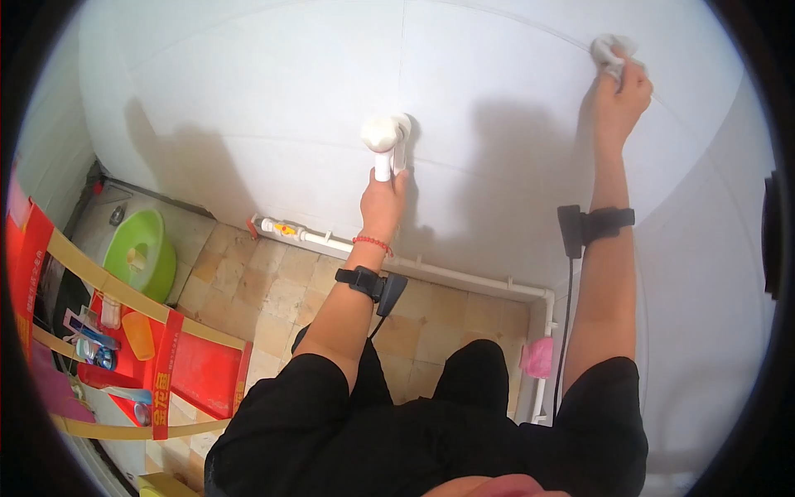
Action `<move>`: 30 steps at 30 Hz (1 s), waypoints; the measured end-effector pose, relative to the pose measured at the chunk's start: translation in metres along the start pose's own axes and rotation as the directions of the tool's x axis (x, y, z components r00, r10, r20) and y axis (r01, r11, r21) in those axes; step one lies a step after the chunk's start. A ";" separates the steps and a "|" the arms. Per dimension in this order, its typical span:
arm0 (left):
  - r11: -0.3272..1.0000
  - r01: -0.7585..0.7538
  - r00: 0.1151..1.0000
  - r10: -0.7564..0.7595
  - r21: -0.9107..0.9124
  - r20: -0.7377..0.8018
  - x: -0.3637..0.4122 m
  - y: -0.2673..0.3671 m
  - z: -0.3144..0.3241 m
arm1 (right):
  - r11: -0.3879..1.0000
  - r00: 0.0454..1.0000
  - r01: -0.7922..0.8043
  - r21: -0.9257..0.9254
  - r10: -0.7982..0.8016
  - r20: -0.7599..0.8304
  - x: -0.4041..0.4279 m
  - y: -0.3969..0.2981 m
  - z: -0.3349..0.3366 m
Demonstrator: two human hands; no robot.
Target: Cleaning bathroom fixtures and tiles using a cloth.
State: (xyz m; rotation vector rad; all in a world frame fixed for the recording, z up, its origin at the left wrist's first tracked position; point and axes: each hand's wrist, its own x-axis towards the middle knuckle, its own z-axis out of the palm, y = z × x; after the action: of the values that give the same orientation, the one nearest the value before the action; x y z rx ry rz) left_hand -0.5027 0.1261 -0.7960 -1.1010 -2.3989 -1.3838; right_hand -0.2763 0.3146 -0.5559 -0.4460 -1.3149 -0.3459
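My left hand [381, 202] grips the narrow handle of a white, round-headed device [381, 134] in front of the white wall [298, 81]. A second white part stands close to its right side, and whether it is joined to the device or the wall I cannot tell. High on the right, my right hand [624, 93] pinches a crumpled white cloth [608, 53] against the wall, near a panel seam. A red beaded bracelet [372, 243] circles my left wrist. Black straps with cabled units sit on both forearms.
Along the wall's foot runs a white pipe [459, 277] with a yellow-handled valve [286, 230]. A pink item [536, 358] hangs at its right bend. Left are a green basin [140, 255] and a red-and-yellow rack [208, 373] holding toiletries and an orange cup [138, 335]. The floor is tiled.
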 end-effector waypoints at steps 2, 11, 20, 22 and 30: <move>0.995 -0.005 1.000 0.006 -0.101 0.005 0.000 0.010 -0.003 | 0.983 0.928 0.181 0.010 -0.174 0.329 -0.021 0.001 -0.012; 0.999 -0.020 1.000 0.020 -0.028 -0.011 -0.005 0.003 -0.008 | 0.918 0.710 0.281 0.280 -0.395 0.583 -0.111 -0.025 -0.030; 0.998 -0.020 0.999 0.018 -0.054 -0.026 -0.005 0.007 -0.010 | 0.944 0.937 -0.330 0.023 0.325 0.127 -0.005 0.025 -0.041; 0.998 -0.004 1.000 0.002 -0.059 -0.029 -0.005 0.000 -0.014 | 0.979 0.956 -0.205 0.001 0.200 0.214 -0.026 0.013 -0.033; 0.997 -0.014 1.000 0.013 -0.080 -0.020 -0.001 0.009 -0.011 | 0.953 0.764 0.267 0.143 -0.300 0.571 -0.131 -0.048 -0.028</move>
State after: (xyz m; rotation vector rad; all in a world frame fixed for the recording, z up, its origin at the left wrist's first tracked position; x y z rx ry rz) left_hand -0.4985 0.1193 -0.7844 -1.1154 -2.3370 -1.4912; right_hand -0.3051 0.2585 -0.6835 -0.3131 -2.0130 -0.4429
